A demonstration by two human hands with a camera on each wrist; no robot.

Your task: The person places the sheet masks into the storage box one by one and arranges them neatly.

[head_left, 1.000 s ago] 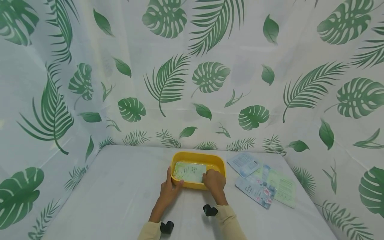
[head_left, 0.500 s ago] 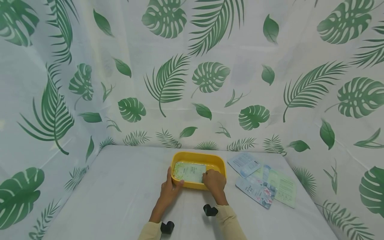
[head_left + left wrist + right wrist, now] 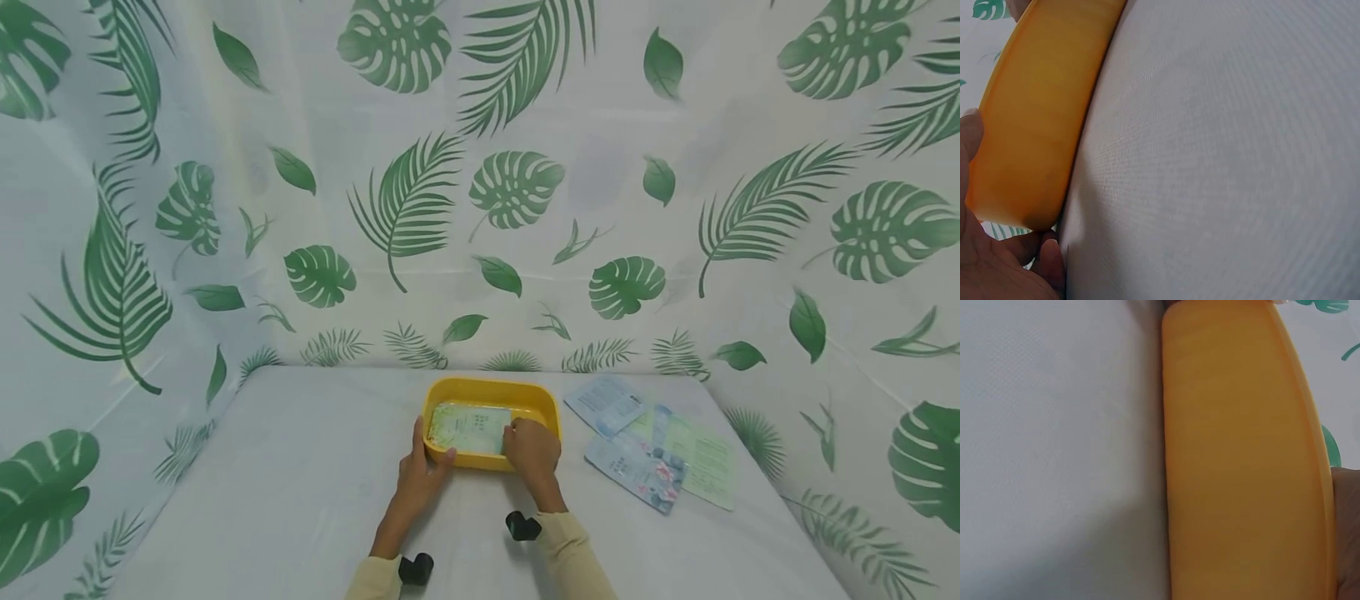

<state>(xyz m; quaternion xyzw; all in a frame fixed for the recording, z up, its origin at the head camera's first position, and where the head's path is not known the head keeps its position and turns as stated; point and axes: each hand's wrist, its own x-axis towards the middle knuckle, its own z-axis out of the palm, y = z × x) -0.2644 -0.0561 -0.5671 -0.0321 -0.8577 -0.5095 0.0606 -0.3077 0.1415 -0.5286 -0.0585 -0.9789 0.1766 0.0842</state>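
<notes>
A yellow plastic tray (image 3: pixel 491 389) with rounded corners sits on the white table. Inside it lies a flat, pale green face mask packet (image 3: pixel 468 427), face up along the left part of the bottom. My left hand (image 3: pixel 423 475) grips the front left corner of the tray, thumb at the front rim and fingers along the left side. In the left wrist view the fingers wrap the yellow wall's end. My right hand (image 3: pixel 532 454) reaches over the front rim with curled fingers at the packet's right end. Its fingertips are hidden; in the right wrist view the tray wall (image 3: pixel 1241 456) blocks them.
To the right of the tray several more packets overlap on the table (image 3: pixel 300 483): a blue one (image 3: pixel 606 404), a flowered blue one (image 3: pixel 637 471) and a pale green one (image 3: pixel 712 471). A leaf-print curtain (image 3: pixel 525 292) encloses the back and sides.
The head view has shifted slightly, so everything appears a little further left. Both hands, the tray and the packet keep the same places relative to each other.
</notes>
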